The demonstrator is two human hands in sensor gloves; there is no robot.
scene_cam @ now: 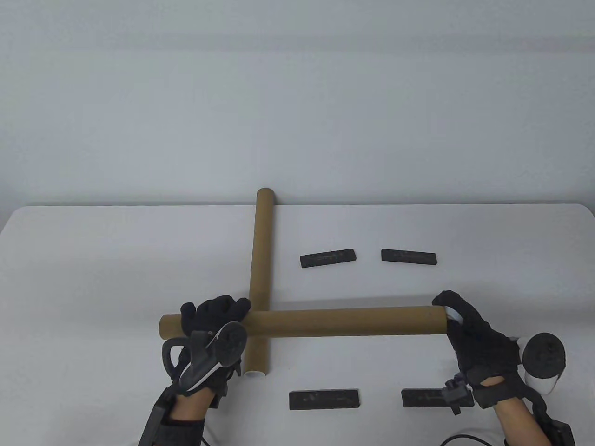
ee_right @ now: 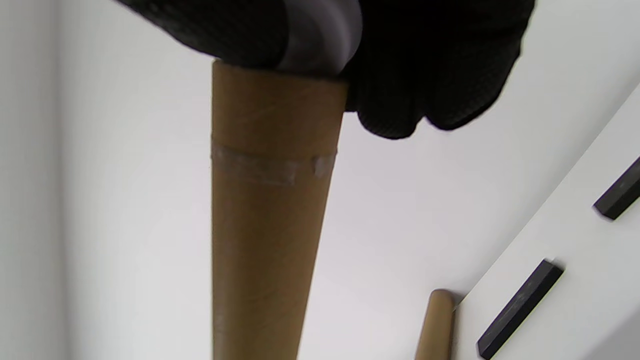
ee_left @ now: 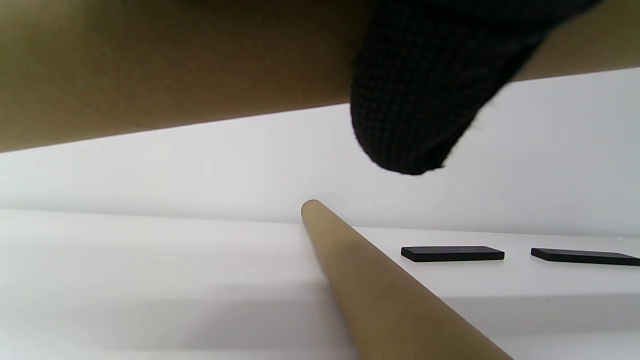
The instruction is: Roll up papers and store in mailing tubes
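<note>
A long brown mailing tube (scene_cam: 325,322) is held level above the table, crossing over a second brown tube (scene_cam: 260,278) that lies on the table pointing away. My left hand (scene_cam: 216,316) grips the held tube near its left end; it fills the top of the left wrist view (ee_left: 175,65), with a gloved finger (ee_left: 425,90) over it. My right hand (scene_cam: 469,330) is at the tube's right end, its fingers on a white cap (scene_cam: 453,317) there. In the right wrist view the cap (ee_right: 320,35) sits at the tube's mouth (ee_right: 275,200). No paper shows.
Four black flat bars lie on the white table: two at the back (scene_cam: 328,258) (scene_cam: 408,256), two at the front (scene_cam: 324,399) (scene_cam: 425,398). The lying tube also shows in the left wrist view (ee_left: 380,290) and the right wrist view (ee_right: 436,325).
</note>
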